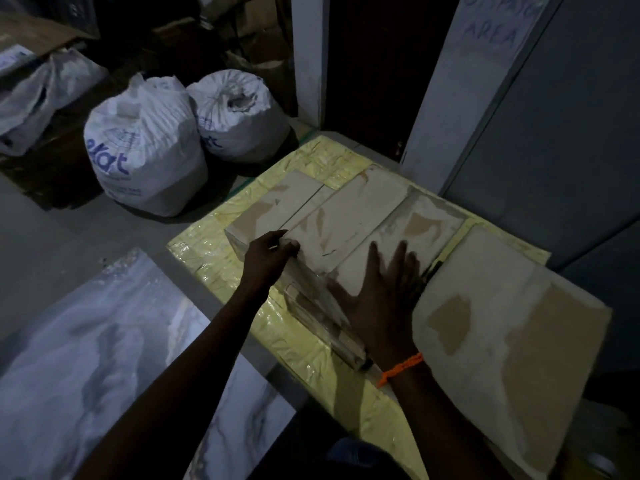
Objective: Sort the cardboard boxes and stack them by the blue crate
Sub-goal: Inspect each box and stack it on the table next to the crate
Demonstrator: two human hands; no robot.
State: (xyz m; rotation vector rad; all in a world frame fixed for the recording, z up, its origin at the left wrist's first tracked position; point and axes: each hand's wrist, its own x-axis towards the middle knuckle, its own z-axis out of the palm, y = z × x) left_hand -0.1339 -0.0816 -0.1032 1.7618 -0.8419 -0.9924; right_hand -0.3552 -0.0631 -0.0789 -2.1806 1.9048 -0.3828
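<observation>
Fingers, right hand [384, 299]: spread wide and laid flat, palm down on the near end of a pale flat box [426, 220] – a steadying press, I judge, not a grasp.
Fingers, left hand [273, 251]: curled over the near edge of the middle box [349, 216], apparently pinching its corner; motion blur hides how deep the hold goes.
Why held so: one hand pins the neighbour while the other takes the corner, probably so a single box can be squared up or drawn free without dragging the rest.
Boxes: they lie side by side as the top layer of a stack [311, 306] on the middle of the yellow wrapped platform [207, 251], long edges touching.
Large box [502, 323]: on the platform's right part, just beside the stack, tilted and apart from the flat ones – likely separated by size.
Blue crate: not in view, so the stacking spot cannot be placed.
Wristband [401, 368]: orange, on the right wrist above the platform's near part.
White sacks [145, 147]: on the floor beyond the platform's far left corner.
Marble slab [86, 341]: lying left of the platform.
Progress: sorting appears under way; nothing visibly stacked by the crate.
</observation>
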